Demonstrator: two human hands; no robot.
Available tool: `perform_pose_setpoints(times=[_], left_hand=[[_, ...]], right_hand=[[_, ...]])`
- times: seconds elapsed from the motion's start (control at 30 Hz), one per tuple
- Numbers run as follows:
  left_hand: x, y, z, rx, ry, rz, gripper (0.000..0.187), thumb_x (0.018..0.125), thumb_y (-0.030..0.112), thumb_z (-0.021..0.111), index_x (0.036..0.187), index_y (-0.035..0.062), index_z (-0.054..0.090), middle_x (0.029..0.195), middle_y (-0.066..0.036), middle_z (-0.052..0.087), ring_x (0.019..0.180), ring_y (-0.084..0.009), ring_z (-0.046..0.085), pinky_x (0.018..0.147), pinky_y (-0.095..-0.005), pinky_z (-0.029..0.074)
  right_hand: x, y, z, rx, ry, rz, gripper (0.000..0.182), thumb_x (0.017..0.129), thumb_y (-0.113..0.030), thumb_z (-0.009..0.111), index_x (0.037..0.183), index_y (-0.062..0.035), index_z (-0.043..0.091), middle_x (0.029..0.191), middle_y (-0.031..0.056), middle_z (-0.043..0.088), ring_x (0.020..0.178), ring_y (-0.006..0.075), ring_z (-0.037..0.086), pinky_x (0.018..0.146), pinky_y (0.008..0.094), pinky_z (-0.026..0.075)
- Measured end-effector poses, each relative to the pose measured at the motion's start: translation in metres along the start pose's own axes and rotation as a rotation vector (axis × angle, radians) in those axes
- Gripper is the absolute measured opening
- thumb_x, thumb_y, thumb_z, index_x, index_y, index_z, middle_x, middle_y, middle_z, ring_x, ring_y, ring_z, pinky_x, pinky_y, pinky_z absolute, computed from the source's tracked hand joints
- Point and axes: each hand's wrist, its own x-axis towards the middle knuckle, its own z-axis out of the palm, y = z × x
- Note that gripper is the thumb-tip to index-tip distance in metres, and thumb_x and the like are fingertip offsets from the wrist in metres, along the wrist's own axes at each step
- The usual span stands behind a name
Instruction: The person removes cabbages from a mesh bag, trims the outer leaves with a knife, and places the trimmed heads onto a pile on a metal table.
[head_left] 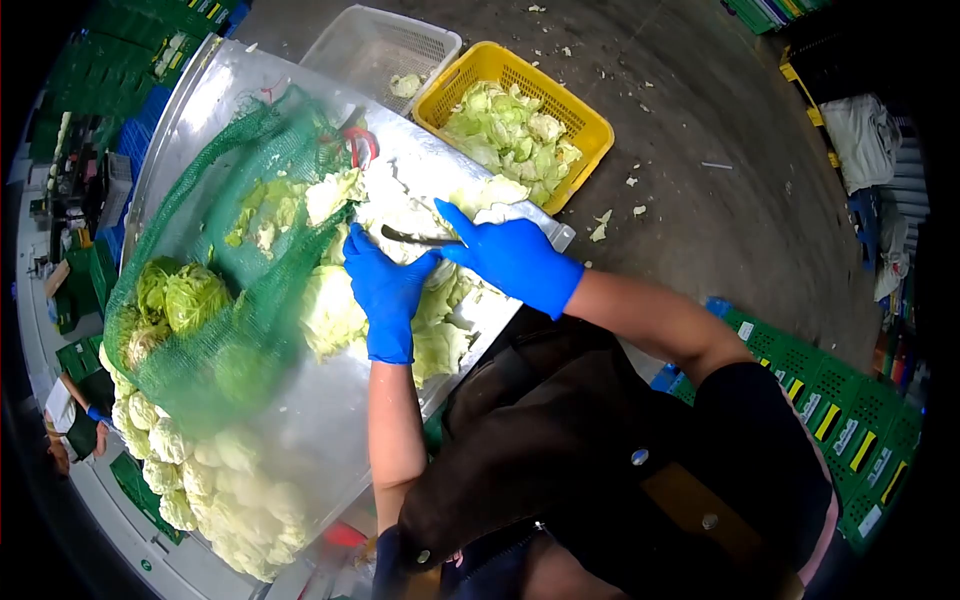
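My right hand (pixel 515 258), in a blue glove, grips a knife (pixel 425 240) with a dark, curved blade that points left over pale cabbage. My left hand (pixel 385 292), also gloved in blue, has its thumb and fingers around a whitish cabbage (pixel 388 212) just under the blade; glare blurs its outline. Loose cabbage leaves (pixel 440 345) lie below and beside both hands on the metal table (pixel 320 450). Left of my left hand, a green net bag (pixel 270 275) is spread out, with green cabbage heads (pixel 195 298) in it.
Pale trimmed cabbages (pixel 245 500) are piled along the table's near-left edge. A red-handled tool (pixel 360 147) lies by the net. Beyond the table stand a yellow crate (pixel 595 150) of leaves and a whitish crate (pixel 345 40). Green crates (pixel 840 400) line the right; another person's arm (pixel 75 392) shows left.
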Motion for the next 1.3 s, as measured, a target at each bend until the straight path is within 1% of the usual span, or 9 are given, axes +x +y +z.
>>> perform_pose_setpoints(times=[0.2,0.3,0.43,0.6,0.77,0.93,1.03,1.1,1.3], left_hand=[[-0.022,0.009,0.004,-0.010,0.072,0.039,0.111,0.055,0.039,0.089,0.139,-0.0052,0.032,0.139,-0.027,0.037,0.126,-0.0406,0.040,0.103,-0.0446,0.037],[-0.041,0.008,0.002,-0.036,0.095,0.041,0.112,0.055,0.038,0.089,0.139,-0.0058,0.030,0.139,-0.028,0.034,0.128,-0.0407,0.037,0.106,-0.0437,0.034],[-0.047,-0.005,0.008,-0.130,0.162,0.080,0.112,0.056,0.034,0.090,0.141,-0.0052,0.027,0.139,-0.024,0.033,0.130,-0.0382,0.035,0.108,-0.0427,0.032],[-0.084,-0.031,0.016,-0.369,0.255,0.127,0.113,0.057,0.028,0.091,0.143,-0.0025,0.023,0.141,-0.018,0.031,0.133,-0.0315,0.032,0.112,-0.0401,0.026],[-0.091,-0.046,0.006,-0.481,0.217,0.017,0.113,0.057,0.026,0.091,0.143,-0.0023,0.022,0.140,-0.017,0.031,0.132,-0.0301,0.032,0.112,-0.0393,0.026],[-0.076,-0.046,0.009,-0.481,0.192,0.007,0.111,0.058,0.022,0.091,0.142,-0.0023,0.023,0.140,-0.017,0.030,0.131,-0.0296,0.033,0.111,-0.0382,0.028],[-0.073,-0.050,0.007,-0.480,0.167,-0.001,0.112,0.057,0.023,0.092,0.142,-0.0023,0.024,0.139,-0.016,0.032,0.129,-0.0291,0.035,0.110,-0.0378,0.030],[-0.071,-0.049,0.007,-0.489,0.154,0.002,0.112,0.057,0.023,0.092,0.142,-0.0025,0.024,0.138,-0.016,0.033,0.129,-0.0289,0.036,0.110,-0.0378,0.030],[-0.073,-0.044,0.002,-0.386,0.124,-0.058,0.113,0.056,0.028,0.092,0.143,-0.0007,0.025,0.140,-0.019,0.031,0.131,-0.0322,0.034,0.110,-0.0398,0.030]], right_hand=[[0.047,0.024,0.020,0.070,0.132,-0.022,0.040,0.093,-0.025,0.049,0.130,-0.0080,0.051,0.064,0.0109,0.062,0.059,0.0270,0.064,0.051,0.0394,0.049],[0.079,0.049,0.014,0.247,-0.029,0.016,0.042,0.095,-0.040,0.047,0.115,-0.0056,0.057,0.072,0.0147,0.065,0.065,0.0328,0.064,0.058,0.0433,0.050],[0.064,0.011,0.002,0.398,-0.070,0.156,0.065,0.089,-0.060,0.048,0.136,-0.0150,0.049,0.085,0.0200,0.067,0.076,0.0368,0.065,0.067,0.0458,0.051],[0.079,0.047,0.039,0.577,0.050,0.339,0.024,0.081,-0.027,0.055,0.088,-0.0064,0.065,0.091,0.0214,0.065,0.082,0.0400,0.063,0.071,0.0466,0.051],[0.039,0.031,0.033,0.337,-0.047,0.263,0.081,0.081,-0.055,0.065,0.141,-0.0071,0.038,0.074,0.0132,0.066,0.068,0.0307,0.065,0.061,0.0401,0.051],[0.026,-0.024,-0.005,0.411,-0.238,0.090,0.083,0.075,-0.064,0.066,0.139,-0.0157,0.045,0.076,0.0138,0.067,0.070,0.0325,0.067,0.063,0.0403,0.053],[0.034,-0.006,0.023,0.603,-0.041,-0.025,0.073,0.076,-0.059,0.067,0.133,-0.0156,0.052,0.081,0.0162,0.068,0.074,0.0337,0.067,0.066,0.0400,0.054],[0.027,0.010,0.025,0.529,-0.002,0.029,0.052,0.080,-0.040,0.065,0.124,-0.0140,0.059,0.084,0.0156,0.068,0.077,0.0328,0.068,0.069,0.0396,0.054],[0.013,0.040,0.061,0.933,0.072,0.149,0.048,0.079,-0.043,0.067,0.114,-0.0100,0.063,0.089,0.0145,0.068,0.083,0.0315,0.066,0.074,0.0386,0.052]])
